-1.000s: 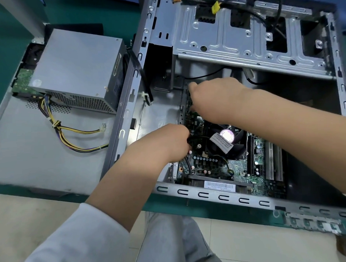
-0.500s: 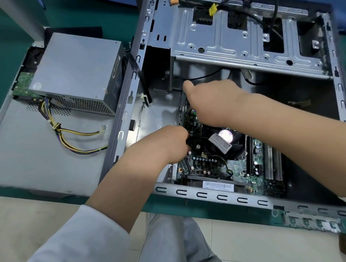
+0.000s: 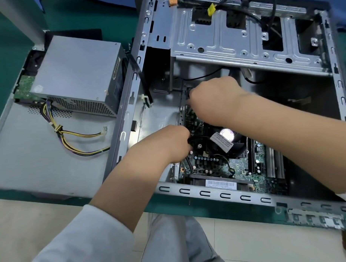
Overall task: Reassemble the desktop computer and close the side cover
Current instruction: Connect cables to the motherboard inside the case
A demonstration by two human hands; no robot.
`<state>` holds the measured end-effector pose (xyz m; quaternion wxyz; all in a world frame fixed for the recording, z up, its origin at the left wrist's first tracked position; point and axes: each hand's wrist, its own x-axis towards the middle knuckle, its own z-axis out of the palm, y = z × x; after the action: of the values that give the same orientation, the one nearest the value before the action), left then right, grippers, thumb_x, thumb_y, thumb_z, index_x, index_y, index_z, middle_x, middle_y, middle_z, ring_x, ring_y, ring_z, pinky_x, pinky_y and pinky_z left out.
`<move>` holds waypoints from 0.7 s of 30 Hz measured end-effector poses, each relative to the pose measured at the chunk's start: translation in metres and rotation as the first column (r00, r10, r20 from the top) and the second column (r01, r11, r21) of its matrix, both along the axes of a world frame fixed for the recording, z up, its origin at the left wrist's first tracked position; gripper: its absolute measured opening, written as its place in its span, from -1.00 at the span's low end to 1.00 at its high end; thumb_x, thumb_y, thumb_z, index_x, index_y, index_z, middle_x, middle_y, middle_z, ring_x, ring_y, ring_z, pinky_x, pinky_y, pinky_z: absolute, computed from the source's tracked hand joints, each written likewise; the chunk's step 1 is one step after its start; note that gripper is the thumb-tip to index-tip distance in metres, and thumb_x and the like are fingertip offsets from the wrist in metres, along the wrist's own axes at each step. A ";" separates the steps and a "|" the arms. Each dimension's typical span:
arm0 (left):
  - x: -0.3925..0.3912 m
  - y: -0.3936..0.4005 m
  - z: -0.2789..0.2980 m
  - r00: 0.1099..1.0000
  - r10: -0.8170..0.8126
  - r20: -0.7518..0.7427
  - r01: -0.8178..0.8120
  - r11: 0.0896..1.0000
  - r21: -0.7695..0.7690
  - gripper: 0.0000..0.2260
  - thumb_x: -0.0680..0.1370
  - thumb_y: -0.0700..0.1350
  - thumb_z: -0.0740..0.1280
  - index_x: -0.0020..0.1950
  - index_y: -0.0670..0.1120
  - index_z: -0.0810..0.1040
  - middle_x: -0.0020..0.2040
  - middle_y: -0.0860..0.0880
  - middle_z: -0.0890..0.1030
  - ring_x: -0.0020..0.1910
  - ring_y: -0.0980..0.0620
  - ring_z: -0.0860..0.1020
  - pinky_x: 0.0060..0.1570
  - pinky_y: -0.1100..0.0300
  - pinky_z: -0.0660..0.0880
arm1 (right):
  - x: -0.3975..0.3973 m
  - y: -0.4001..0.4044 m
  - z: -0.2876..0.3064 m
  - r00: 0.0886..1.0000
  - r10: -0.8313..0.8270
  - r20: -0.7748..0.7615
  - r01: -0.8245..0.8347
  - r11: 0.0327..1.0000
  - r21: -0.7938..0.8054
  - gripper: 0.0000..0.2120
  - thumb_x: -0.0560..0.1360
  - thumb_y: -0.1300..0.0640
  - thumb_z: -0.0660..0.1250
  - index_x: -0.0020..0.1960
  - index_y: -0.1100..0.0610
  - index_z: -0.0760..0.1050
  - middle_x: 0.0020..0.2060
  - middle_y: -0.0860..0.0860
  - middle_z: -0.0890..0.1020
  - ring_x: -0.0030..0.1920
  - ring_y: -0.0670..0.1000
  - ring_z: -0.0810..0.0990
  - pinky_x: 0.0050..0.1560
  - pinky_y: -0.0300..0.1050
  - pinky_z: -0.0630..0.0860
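The open grey computer case [image 3: 213, 194] lies on its side on the green bench. Its green motherboard [image 3: 238, 167], with a black CPU fan [image 3: 225, 140], sits in the bottom. My left hand [image 3: 168, 144] reaches in from the left, its fingers curled around the board's left edge beside the fan. My right hand [image 3: 212, 98] comes in from the right with fingers curled down on the board's far-left corner, where something black shows under the fingertips. Both sets of fingertips are mostly hidden.
A grey power supply [image 3: 78, 75] with yellow and black cables [image 3: 74, 142] lies on the detached side cover [image 3: 42, 164] to the left of the case. The drive cage [image 3: 233, 40] spans the case's far side, with loose black cables [image 3: 262, 16] over it.
My right hand has shifted slightly along the board's far-left edge. My left hand has kept its hold by the fan.
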<state>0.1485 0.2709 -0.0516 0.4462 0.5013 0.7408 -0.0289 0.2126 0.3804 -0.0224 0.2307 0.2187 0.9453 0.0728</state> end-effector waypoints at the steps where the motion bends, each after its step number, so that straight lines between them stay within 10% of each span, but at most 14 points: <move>1: 0.000 0.000 0.000 1.000 -0.003 -0.002 0.003 1.000 -0.001 -0.80 0.62 -0.12 0.22 0.15 -0.18 0.52 -0.13 -0.08 0.49 -0.13 -0.06 0.45 -0.18 0.18 0.38 | 0.000 -0.002 0.000 1.000 -0.003 0.012 0.003 1.000 0.009 -0.85 0.58 0.21 0.14 -0.16 0.12 0.37 -0.39 -0.03 0.30 -0.45 -0.01 0.23 -0.45 -0.20 0.09; 6: 0.000 0.000 -0.001 1.000 0.003 -0.010 -0.003 1.000 -0.003 -0.78 0.61 -0.18 0.20 0.21 -0.18 0.52 0.09 -0.16 0.57 -0.04 -0.09 0.50 -0.03 0.11 0.47 | -0.003 0.001 0.006 0.997 -0.071 0.009 0.072 0.992 -0.105 -0.81 0.54 0.27 0.17 -0.01 0.18 0.12 -0.37 0.02 0.36 -0.42 0.01 0.31 -0.44 -0.15 0.11; 13: 0.000 -0.001 -0.001 1.000 -0.020 -0.013 0.020 1.000 0.004 -0.82 0.62 -0.15 0.21 0.12 -0.20 0.53 -0.20 -0.06 0.46 -0.15 -0.06 0.44 -0.20 0.18 0.37 | -0.002 -0.001 0.004 0.999 0.018 0.048 -0.020 0.999 0.042 -0.87 0.58 0.24 0.14 -0.01 0.11 0.46 -0.33 -0.04 0.43 -0.44 -0.03 0.25 -0.45 -0.21 0.08; 21: 0.000 -0.001 -0.002 0.999 -0.012 -0.035 0.012 1.000 -0.005 -0.78 0.59 -0.27 0.17 0.18 -0.21 0.52 0.03 -0.18 0.56 -0.09 -0.10 0.49 -0.09 0.11 0.47 | -0.008 -0.001 0.010 0.997 -0.001 0.073 0.004 0.999 -0.040 -0.92 0.54 0.25 0.13 0.00 0.15 0.24 -0.38 -0.02 0.31 -0.43 -0.02 0.26 -0.44 -0.16 0.10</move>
<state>0.1484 0.2700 -0.0539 0.4342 0.5043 0.7453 -0.0419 0.2048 0.3792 -0.0127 0.2693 0.2124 0.9373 0.0616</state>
